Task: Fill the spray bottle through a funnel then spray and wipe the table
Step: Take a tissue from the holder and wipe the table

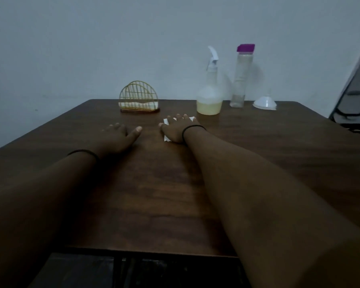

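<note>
Right hand (178,129) lies flat, fingers spread, pressing a white tissue (166,138) onto the table (258,152). Left hand (121,135) rests open, empty. Spray bottle (210,92) stands upright, nozzle pointing left.

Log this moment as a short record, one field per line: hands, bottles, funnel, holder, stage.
left hand: left hand flat on the table, holding nothing
right hand: right hand palm down, pressing a white tissue to the tabletop
spray bottle: spray bottle upright, sprayer on, pale yellow liquid in its base
refill bottle: clear bottle with purple cap, looks empty
funnel: funnel upside down on the table, right of the clear bottle
holder: gold wire napkin holder with a few napkins
stage: wiping
</note>
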